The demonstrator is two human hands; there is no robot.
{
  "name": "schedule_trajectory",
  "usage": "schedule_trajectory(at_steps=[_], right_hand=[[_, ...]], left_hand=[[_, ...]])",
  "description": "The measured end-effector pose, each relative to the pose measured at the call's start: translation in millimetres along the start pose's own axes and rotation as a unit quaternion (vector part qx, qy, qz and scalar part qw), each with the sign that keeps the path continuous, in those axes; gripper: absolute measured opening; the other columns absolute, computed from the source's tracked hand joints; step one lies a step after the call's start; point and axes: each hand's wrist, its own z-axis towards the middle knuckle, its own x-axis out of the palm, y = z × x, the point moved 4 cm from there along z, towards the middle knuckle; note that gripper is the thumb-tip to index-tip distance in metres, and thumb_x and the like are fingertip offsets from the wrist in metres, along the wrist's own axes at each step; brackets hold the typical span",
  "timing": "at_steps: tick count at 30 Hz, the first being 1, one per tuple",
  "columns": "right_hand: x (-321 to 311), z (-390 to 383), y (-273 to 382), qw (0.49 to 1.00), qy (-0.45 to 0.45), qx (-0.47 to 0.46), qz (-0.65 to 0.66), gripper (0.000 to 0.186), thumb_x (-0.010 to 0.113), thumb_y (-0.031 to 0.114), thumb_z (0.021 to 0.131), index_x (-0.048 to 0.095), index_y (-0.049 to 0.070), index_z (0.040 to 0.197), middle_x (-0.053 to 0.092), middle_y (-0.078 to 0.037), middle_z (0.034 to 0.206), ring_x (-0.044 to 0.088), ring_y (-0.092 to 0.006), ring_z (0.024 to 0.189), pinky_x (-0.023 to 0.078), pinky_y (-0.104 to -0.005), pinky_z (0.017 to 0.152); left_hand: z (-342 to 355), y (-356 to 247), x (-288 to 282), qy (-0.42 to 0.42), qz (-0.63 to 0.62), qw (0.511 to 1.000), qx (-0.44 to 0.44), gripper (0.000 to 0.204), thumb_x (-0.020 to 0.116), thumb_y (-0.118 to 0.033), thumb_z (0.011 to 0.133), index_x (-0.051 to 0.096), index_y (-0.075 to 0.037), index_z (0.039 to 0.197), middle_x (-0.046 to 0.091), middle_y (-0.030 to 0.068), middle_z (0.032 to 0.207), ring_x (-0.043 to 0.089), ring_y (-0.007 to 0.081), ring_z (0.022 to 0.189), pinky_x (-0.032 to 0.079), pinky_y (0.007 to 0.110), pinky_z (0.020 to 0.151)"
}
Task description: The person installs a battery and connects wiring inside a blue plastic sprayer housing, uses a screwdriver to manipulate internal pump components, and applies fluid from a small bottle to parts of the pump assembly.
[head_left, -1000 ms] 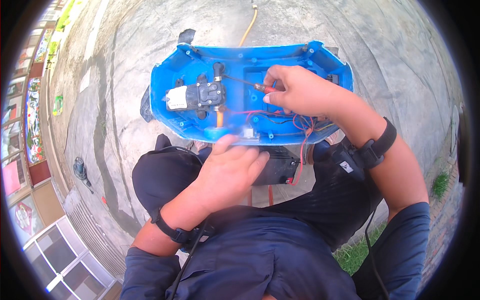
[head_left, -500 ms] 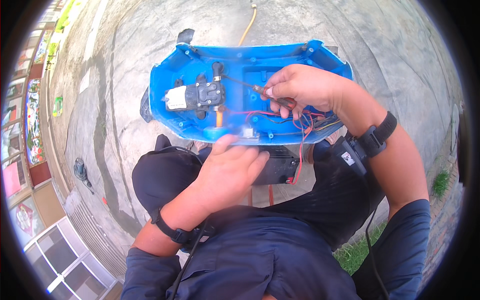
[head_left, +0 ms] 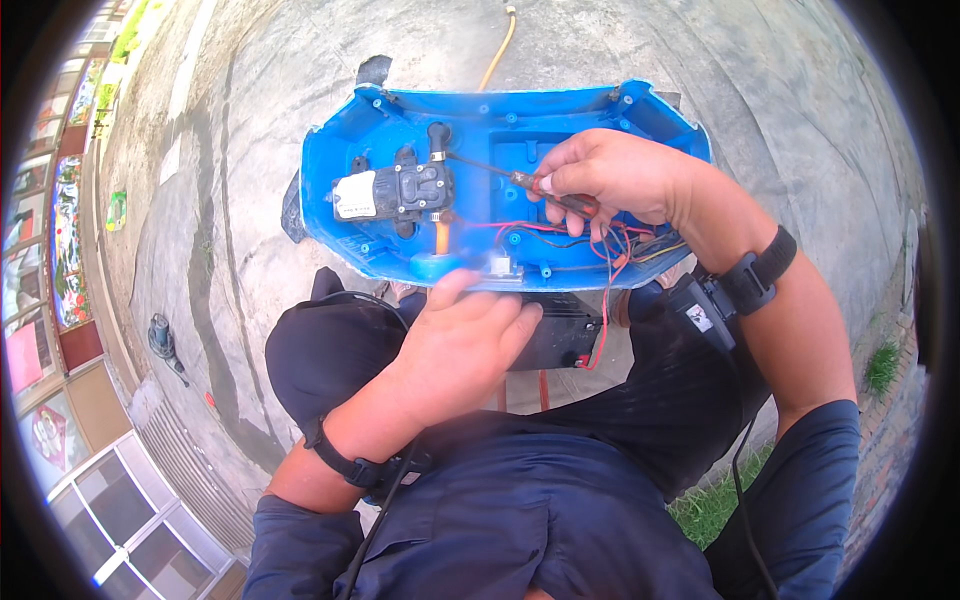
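Note:
In front of me a blue plastic housing (head_left: 330,225) lies with its inside facing up. A black pump (head_left: 422,188) with a white label sits in its left half, with a black elbow fitting (head_left: 437,140) and clamp at its far side. My right hand (head_left: 610,180) is closed around a screwdriver (head_left: 568,202); its thin shaft reaches left to the clamp by the elbow. My left hand (head_left: 465,335) grips the housing's near edge, beside an orange hose (head_left: 442,237) and blue round piece (head_left: 433,266). Some of its fingers are hidden.
Red and black wires (head_left: 610,250) tangle at the housing's right side. Below its near edge stands a black battery (head_left: 560,345) with a red lead. A yellow hose (head_left: 497,50) runs out beyond the far edge. A power tool (head_left: 163,340) lies on the concrete at left.
The housing, pump and both hands have shifted very slightly to the right. The screwdriver's shaft stays against the clamp area, and both grips are unchanged.

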Motion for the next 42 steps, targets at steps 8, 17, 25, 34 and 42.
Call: schedule_trajectory(at_steps=[8,17,25,34,42], right_hand=[[-0.9,0.9,-1.6,1.0,-0.002,-0.007,0.01,0.031,0.055,0.021,0.1,0.067,-0.003,0.117,0.071,-0.008,0.091,0.067,-0.0159,0.073,0.056,-0.0299,0.06],[0.7,0.7,0.2,1.0,-0.001,-0.007,0.011,0.033,0.055,0.021,0.101,0.067,-0.004,0.119,0.071,-0.01,0.092,0.069,-0.0167,0.076,0.057,-0.0305,0.061],[1.6,3.5,-3.6,0.998,0.037,-0.009,0.059,0.035,0.056,0.022,0.101,0.065,-0.004,0.123,0.071,-0.013,0.101,0.072,-0.02,0.084,0.061,-0.0357,0.066],[3.3,4.1,-3.4,1.0,0.011,-0.014,0.012,0.035,0.059,0.024,0.103,0.064,-0.003,0.123,0.07,-0.011,0.102,0.071,-0.018,0.084,0.061,-0.0347,0.066],[7.1,3.7,1.5,0.987,-0.065,-0.053,-0.135,0.028,0.068,0.019,0.099,0.065,-0.004,0.114,0.071,-0.01,0.094,0.071,-0.0179,0.081,0.06,-0.0326,0.065]], left_hand=[[-0.2,-0.7,1.0,0.003,0.003,1.0,-0.002,0.067,0.084,-0.022,0.064,0.067,-0.009,0.128,0.066,0.0084,0.127,0.063,0.0235,0.114,0.034,0.048,0.111],[-0.4,-0.5,1.0,0.012,0.006,1.0,-0.005,0.067,0.084,-0.024,0.065,0.067,-0.009,0.128,0.066,0.0088,0.128,0.063,0.0239,0.114,0.035,0.049,0.11],[1.0,-0.4,1.7,0.003,0.013,1.0,-0.003,0.065,0.084,-0.024,0.067,0.067,-0.009,0.127,0.066,0.0092,0.129,0.063,0.0243,0.114,0.035,0.048,0.109],[0.8,-0.3,2.2,0.01,0.009,1.0,-0.009,0.067,0.085,-0.024,0.065,0.067,-0.01,0.127,0.066,0.0095,0.129,0.063,0.0245,0.115,0.036,0.048,0.109],[0.7,0.2,3.6,0.014,0.014,1.0,-0.008,0.068,0.086,-0.024,0.063,0.067,-0.01,0.127,0.065,0.0096,0.13,0.062,0.0246,0.116,0.036,0.048,0.109]])
